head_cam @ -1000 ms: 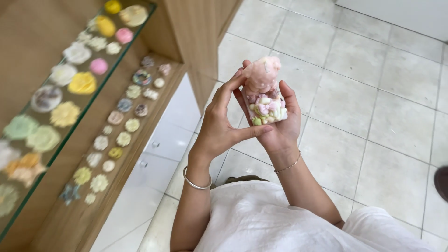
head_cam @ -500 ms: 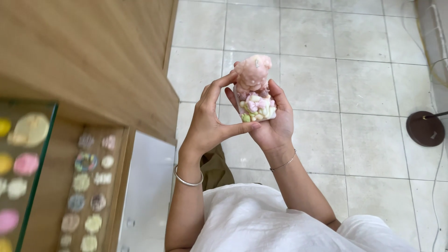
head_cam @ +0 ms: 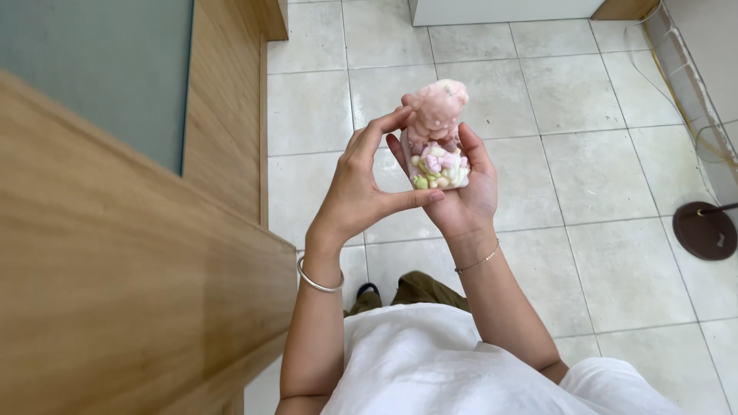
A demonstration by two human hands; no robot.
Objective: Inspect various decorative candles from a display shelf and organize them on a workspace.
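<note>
Pale square floor tiles (head_cam: pixel 584 230) fill the head view beneath you, with a wooden cabinet (head_cam: pixel 115 292) rising along your left side and a greenish glass panel (head_cam: pixel 92 69) set behind it. Your right hand (head_cam: pixel 465 192) cups a small pink figurine (head_cam: pixel 435 134) from below and behind, palm turned up, fingers closed against its back and side. The figurine stands upright on a base of pastel pink, yellow and white blossoms, held at chest height over the tiles. Your left hand (head_cam: pixel 361 192) has its grip pinching the same piece: the thumb presses the lower front of the base, the forefinger arches to touch the top near the head. A silver bangle (head_cam: pixel 319 278) circles your left wrist, a thin chain bracelet (head_cam: pixel 477 261) your right. Off to the right, a dark round stand base (head_cam: pixel 705 230) sits on the floor, beside a clear curved sheet (head_cam: pixel 676 69) against the wall.
</note>
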